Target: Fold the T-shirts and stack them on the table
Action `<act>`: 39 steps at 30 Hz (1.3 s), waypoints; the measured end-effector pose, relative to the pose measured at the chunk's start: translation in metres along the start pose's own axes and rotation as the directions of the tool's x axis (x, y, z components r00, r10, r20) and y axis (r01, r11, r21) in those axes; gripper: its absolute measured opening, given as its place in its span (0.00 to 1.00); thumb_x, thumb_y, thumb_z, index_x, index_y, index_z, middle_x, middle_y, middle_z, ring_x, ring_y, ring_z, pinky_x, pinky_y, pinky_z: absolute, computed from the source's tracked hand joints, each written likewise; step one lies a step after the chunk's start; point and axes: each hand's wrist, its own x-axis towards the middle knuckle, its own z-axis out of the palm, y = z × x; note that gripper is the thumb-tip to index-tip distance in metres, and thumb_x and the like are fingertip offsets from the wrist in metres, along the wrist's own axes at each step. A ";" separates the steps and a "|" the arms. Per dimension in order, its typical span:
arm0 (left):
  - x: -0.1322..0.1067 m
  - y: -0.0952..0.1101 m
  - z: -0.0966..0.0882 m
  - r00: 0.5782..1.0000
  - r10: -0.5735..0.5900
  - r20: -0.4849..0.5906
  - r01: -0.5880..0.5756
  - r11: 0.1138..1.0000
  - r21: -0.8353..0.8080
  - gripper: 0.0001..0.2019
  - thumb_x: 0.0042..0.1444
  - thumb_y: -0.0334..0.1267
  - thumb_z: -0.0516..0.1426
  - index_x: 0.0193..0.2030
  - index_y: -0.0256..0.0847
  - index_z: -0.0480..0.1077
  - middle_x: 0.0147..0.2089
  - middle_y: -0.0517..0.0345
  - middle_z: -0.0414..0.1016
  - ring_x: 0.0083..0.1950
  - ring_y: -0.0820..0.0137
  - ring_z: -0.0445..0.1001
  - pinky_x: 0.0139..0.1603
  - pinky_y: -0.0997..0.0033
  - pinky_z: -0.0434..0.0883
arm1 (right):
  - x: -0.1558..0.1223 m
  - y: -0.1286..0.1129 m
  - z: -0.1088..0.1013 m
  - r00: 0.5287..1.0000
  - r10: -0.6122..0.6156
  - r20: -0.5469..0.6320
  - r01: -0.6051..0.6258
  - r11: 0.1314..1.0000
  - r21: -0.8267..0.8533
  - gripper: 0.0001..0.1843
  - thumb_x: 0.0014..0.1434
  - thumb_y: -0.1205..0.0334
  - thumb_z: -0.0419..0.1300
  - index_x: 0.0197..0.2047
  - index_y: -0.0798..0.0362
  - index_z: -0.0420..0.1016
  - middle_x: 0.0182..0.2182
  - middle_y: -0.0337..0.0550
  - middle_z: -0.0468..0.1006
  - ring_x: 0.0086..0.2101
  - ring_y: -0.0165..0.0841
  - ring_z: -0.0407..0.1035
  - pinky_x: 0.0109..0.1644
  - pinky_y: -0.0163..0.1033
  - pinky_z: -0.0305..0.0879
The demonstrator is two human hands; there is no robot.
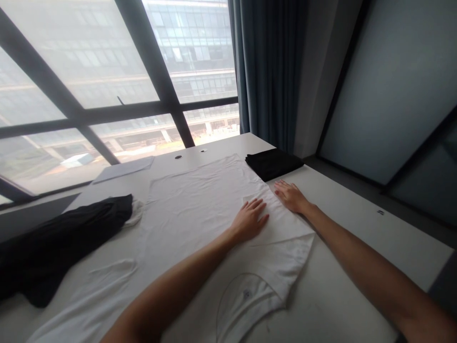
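A white T-shirt lies spread on the white table, its neckline toward me and its hem toward the window. The sleeve on the right is folded inward over the body. My left hand rests flat on the shirt near that fold, fingers spread. Along the shirt's right edge lies my right hand, fingers stretched out, touching the cloth edge and the tabletop. Neither hand grips anything. The left sleeve spreads toward the lower left, partly hidden by my left forearm.
A folded black cloth sits at the table's far right edge, just beyond my right hand. Rumpled dark clothing lies on the left. A flat white sheet is near the window. A blue-grey curtain hangs behind the table.
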 end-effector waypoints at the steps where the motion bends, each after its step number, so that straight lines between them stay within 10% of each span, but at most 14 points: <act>1: 0.001 -0.001 0.000 0.999 -0.021 -0.030 0.022 1.000 0.003 0.24 0.70 0.46 0.48 0.69 0.41 0.62 0.73 0.47 0.59 0.75 0.58 0.53 0.74 0.51 0.50 | 0.001 -0.001 0.000 1.000 -0.004 -0.026 0.005 1.000 0.008 0.30 0.73 0.49 0.39 0.70 0.51 0.61 0.70 0.52 0.59 0.70 0.44 0.47 0.70 0.61 0.44; 6: 0.001 -0.007 0.003 0.995 -0.098 0.005 0.098 0.993 0.067 0.28 0.70 0.50 0.48 0.72 0.41 0.57 0.76 0.46 0.50 0.77 0.51 0.46 0.73 0.43 0.47 | 0.003 -0.009 0.007 0.984 -0.155 0.089 0.152 0.988 0.040 0.30 0.73 0.48 0.41 0.72 0.49 0.57 0.72 0.48 0.54 0.71 0.43 0.43 0.70 0.63 0.41; 19: -0.001 -0.009 0.002 0.994 -0.100 0.049 0.095 0.991 0.093 0.30 0.69 0.53 0.48 0.72 0.42 0.55 0.76 0.46 0.50 0.77 0.51 0.44 0.73 0.42 0.46 | 0.002 -0.007 0.011 0.983 -0.098 0.158 0.101 0.995 -0.012 0.30 0.72 0.45 0.40 0.71 0.45 0.58 0.71 0.47 0.55 0.71 0.46 0.45 0.69 0.68 0.39; 29: -0.002 -0.009 0.006 0.994 -0.100 0.035 0.095 0.988 0.122 0.30 0.69 0.54 0.47 0.73 0.43 0.55 0.76 0.48 0.49 0.77 0.52 0.45 0.73 0.42 0.47 | -0.001 0.007 -0.002 0.981 -0.030 -0.191 0.033 0.999 0.010 0.30 0.72 0.55 0.39 0.72 0.53 0.57 0.70 0.50 0.58 0.69 0.42 0.50 0.70 0.59 0.48; 39: -0.003 -0.009 0.004 0.992 -0.110 0.055 0.103 0.988 0.116 0.30 0.69 0.54 0.46 0.73 0.44 0.54 0.77 0.48 0.47 0.77 0.51 0.44 0.72 0.37 0.45 | -0.007 -0.002 0.012 0.961 -0.152 0.232 0.161 0.987 -0.021 0.34 0.72 0.43 0.38 0.75 0.44 0.45 0.74 0.44 0.46 0.72 0.46 0.38 0.69 0.72 0.33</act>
